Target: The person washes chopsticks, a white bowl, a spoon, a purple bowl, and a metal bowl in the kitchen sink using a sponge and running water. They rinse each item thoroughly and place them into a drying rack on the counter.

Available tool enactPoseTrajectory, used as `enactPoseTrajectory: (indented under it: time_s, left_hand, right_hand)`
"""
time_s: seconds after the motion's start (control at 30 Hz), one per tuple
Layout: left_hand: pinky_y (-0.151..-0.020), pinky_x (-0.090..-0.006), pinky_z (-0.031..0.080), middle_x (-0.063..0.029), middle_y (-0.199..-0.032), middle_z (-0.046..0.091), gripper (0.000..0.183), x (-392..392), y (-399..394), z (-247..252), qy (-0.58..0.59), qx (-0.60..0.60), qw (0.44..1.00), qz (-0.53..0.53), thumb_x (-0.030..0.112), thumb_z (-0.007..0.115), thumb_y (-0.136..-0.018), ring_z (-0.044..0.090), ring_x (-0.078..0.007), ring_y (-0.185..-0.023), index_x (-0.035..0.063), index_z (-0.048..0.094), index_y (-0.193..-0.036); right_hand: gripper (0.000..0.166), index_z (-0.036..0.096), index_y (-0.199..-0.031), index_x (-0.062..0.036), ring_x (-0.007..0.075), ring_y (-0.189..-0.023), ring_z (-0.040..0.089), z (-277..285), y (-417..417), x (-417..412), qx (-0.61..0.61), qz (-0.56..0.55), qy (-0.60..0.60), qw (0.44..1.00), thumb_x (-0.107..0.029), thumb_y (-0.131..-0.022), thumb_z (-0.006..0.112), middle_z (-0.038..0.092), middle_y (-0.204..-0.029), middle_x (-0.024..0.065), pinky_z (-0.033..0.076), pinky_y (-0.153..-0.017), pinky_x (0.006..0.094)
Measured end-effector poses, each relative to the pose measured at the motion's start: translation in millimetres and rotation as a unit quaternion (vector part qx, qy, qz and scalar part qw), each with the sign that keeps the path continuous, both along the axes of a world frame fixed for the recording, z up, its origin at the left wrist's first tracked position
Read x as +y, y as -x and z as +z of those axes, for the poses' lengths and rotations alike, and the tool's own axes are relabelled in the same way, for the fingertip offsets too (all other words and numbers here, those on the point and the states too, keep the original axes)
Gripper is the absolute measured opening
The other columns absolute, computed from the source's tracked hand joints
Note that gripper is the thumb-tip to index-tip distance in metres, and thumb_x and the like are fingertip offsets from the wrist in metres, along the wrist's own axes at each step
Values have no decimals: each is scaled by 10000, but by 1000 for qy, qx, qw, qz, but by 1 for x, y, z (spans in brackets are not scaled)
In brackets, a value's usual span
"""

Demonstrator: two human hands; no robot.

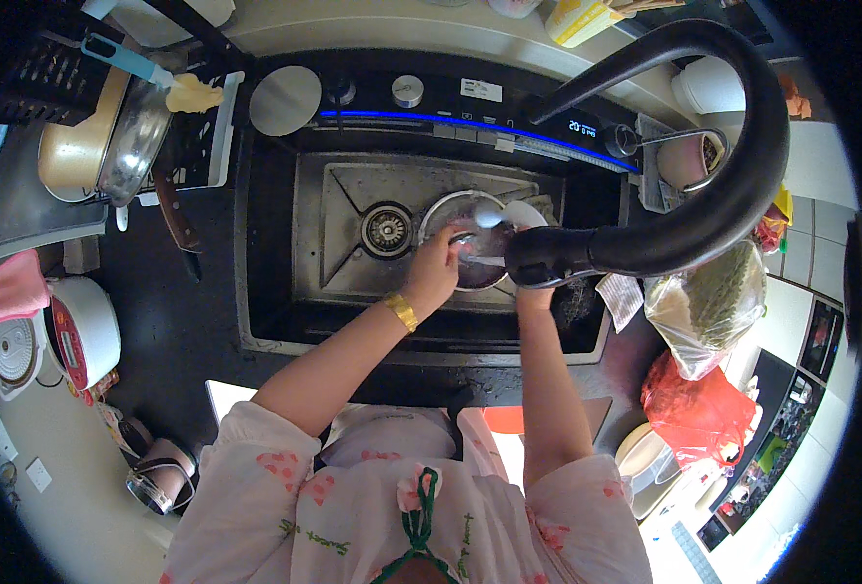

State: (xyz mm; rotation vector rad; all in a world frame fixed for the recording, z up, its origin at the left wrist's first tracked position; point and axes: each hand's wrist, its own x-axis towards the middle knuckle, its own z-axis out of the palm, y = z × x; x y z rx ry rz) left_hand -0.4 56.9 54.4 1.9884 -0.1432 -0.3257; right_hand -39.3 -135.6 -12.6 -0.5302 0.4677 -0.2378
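Note:
A round basin (431, 212) with a pale rim sits in the dark sink (343, 270), right of the drain strainer (387, 230). Over the basin's left side is my left hand (438, 264), its fingers bent around a small shiny thing, perhaps a spoon. My right hand (535, 297) is mostly hidden behind the black faucet head (547, 255); what it holds is not plain. A white rounded dish (524, 212) shows just above the faucet head, beside a blurred pale round shape. Something reddish lies in the basin.
The black faucet neck (766, 146) arches over the sink's right side. A knife (177, 212) and metal pots (131, 153) are at the left. A rice cooker (95, 332) stands lower left. A clear bag of greens (715, 299) and a red plastic bag (693, 409) lie right.

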Motion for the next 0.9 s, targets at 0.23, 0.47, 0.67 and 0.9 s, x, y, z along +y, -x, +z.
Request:
enactPoseTrajectory:
  time_s: [0.23,0.47,0.67,0.9]
  left_hand:
    - [-853,-429,491,-167,-1082,628,424,29,-9,10,-32,34,998,-35,93,726,-781,602,-356,-1010,65,555,-1168]
    - [-765,-409,535,-102,-1027,667,412,50,-6,16,-171,-48,974,-138,275,746,-775,657,-295,-931,109,611,-1127]
    - [-737,-397,541,-108,-888,688,349,52,-10,17,-200,-22,964,-173,268,764,-741,669,-300,-861,92,673,-1028]
    - [-722,-296,532,-101,-872,721,281,58,-21,-2,66,165,970,-166,158,778,-763,691,-181,-813,15,684,-986]
  right_hand:
    - [450,547,-1169,-4,178,-895,595,10,-1,82,186,72,551,811,-401,-962,588,610,-1041,85,512,-771,315]
    - [445,508,-1204,9,220,-947,633,39,-5,105,219,24,332,917,-346,-955,607,612,-1091,117,553,-772,347]
    - [404,479,-1258,-84,214,-1026,585,59,-15,120,242,-4,246,939,-331,-958,591,572,-1188,109,526,-797,362]
    - [542,521,-1216,-43,220,-1009,557,47,-28,106,252,25,409,877,-419,-867,697,575,-1170,122,474,-833,368]
